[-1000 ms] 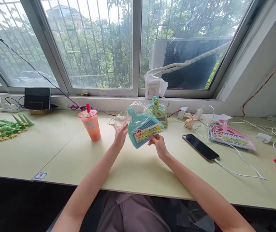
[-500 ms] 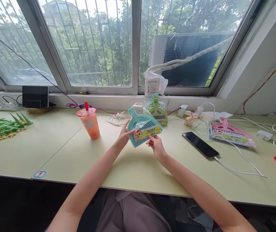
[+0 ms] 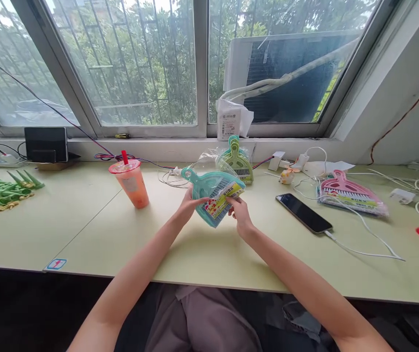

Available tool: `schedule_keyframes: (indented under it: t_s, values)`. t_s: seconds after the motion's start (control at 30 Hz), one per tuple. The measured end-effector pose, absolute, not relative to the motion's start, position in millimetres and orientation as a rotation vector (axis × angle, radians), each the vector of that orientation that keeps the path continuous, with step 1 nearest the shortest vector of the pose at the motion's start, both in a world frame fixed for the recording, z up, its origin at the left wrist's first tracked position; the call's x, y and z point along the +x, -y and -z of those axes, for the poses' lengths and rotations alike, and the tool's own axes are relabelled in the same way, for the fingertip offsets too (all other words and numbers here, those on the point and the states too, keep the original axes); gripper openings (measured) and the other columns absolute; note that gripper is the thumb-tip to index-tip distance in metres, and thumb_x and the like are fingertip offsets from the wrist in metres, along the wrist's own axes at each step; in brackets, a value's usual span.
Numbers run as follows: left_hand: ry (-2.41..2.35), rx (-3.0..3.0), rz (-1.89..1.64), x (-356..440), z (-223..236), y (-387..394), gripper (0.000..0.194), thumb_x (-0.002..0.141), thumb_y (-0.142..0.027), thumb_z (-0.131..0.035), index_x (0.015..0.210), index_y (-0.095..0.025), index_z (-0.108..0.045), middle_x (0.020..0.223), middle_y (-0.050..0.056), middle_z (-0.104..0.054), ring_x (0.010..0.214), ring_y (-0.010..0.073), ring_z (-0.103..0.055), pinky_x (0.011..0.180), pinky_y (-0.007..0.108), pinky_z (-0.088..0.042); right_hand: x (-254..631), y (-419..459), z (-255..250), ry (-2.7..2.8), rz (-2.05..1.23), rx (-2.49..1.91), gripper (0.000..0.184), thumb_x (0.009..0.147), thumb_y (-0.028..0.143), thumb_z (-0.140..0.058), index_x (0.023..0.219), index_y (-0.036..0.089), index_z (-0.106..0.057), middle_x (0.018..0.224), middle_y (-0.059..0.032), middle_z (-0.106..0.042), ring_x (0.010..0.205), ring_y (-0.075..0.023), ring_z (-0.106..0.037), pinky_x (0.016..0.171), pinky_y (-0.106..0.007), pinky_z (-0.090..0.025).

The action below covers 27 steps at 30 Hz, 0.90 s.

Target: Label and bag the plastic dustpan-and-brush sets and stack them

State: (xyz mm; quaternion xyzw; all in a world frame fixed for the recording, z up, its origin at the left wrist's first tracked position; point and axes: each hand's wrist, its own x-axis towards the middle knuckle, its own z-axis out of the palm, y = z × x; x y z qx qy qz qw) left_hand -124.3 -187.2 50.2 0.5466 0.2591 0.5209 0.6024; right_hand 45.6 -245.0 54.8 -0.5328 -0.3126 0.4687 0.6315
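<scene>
A teal dustpan and brush set (image 3: 209, 183) in clear plastic, with a yellow printed label, is held tilted above the table, its handle pointing up and left. My left hand (image 3: 189, 204) grips its left side, thumb across the front and fingers behind. At the lower right edge, my right hand (image 3: 239, 213) pinches the package by the label. Behind it, a green dustpan set (image 3: 236, 159) in plastic leans upright near the window sill. A pink dustpan set (image 3: 352, 193) lies wrapped on the table to the right.
Left of my hands stands an orange drink cup (image 3: 132, 183) with a red straw. A phone (image 3: 303, 213) on a white charging cable lies to the right. Green plastic pieces (image 3: 0, 195) are heaped at far left, and a black tablet (image 3: 46, 144) stands behind them.
The teal dustpan set has turned, its handle tipping further left and its label slanting more steeply. Both hands still hold it. The view has shifted slightly.
</scene>
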Motion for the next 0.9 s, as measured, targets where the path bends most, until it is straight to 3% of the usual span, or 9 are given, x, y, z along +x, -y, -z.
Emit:
schedule_keyframes:
  t_s: [0.27, 0.43, 0.57, 0.67, 0.9]
  values:
    - [-0.571, 1.162, -1.237, -113.0, -50.2, 196.9, 0.096, 0.064, -0.027, -0.086, 0.145, -0.030, -0.036, 0.130, 0.007, -0.060, 0.123, 0.0289, -0.056, 0.107, 0.045, -0.044, 40.1, 240.4, -40.5, 0.559, -1.108, -1.095, 0.026, 0.061, 0.034, -0.073, 0.063, 0.022, -0.050, 0.052, 0.0084, -0.040, 0.046, -0.0067, -0.027, 0.047, -0.027, -0.021]
    - [-0.641, 1.277, -1.194, -108.0, -41.7, 197.7, 0.103, 0.055, -0.022, -0.091, 0.144, -0.027, -0.039, 0.120, 0.008, -0.064, 0.119, 0.0317, -0.058, 0.107, 0.051, -0.042, 49.7, 235.8, -38.4, 0.614, -1.124, -1.141, 0.020, 0.061, 0.030, -0.073, 0.066, 0.022, -0.056, 0.059, 0.0060, -0.054, 0.049, -0.0078, -0.035, 0.047, -0.025, -0.026]
    - [-0.611, 1.302, -1.194, -109.1, -39.6, 195.5, 0.105, 0.055, -0.022, -0.091, 0.145, -0.028, -0.039, 0.119, 0.008, -0.064, 0.117, 0.0326, -0.059, 0.104, 0.052, -0.043, 58.2, 228.2, -35.6, 0.676, -1.126, -1.148, 0.020, 0.064, 0.030, -0.074, 0.079, 0.023, -0.063, 0.086, 0.0025, -0.071, 0.077, -0.0137, -0.059, 0.059, -0.023, -0.041]
    - [-0.601, 1.311, -1.193, -109.4, -39.6, 195.6, 0.105, 0.054, -0.022, -0.091, 0.145, -0.029, -0.038, 0.120, 0.008, -0.064, 0.117, 0.0325, -0.058, 0.104, 0.051, -0.043, 60.1, 222.4, -33.0, 0.586, -1.105, -1.027, 0.023, 0.069, 0.034, -0.072, 0.089, 0.025, -0.064, 0.099, 0.0012, -0.073, 0.095, -0.0173, -0.064, 0.070, -0.025, -0.050]
    - [-0.577, 1.350, -1.131, -106.6, -40.8, 200.0, 0.114, 0.053, -0.024, -0.092, 0.149, -0.028, -0.031, 0.126, 0.010, -0.062, 0.121, 0.0338, -0.057, 0.105, 0.052, -0.043, 61.1, 218.7, -27.7, 0.492, -1.098, -0.846, 0.034, 0.063, 0.031, -0.081, 0.092, 0.021, -0.067, 0.104, -0.0031, -0.073, 0.101, -0.0201, -0.067, 0.078, -0.030, -0.058]
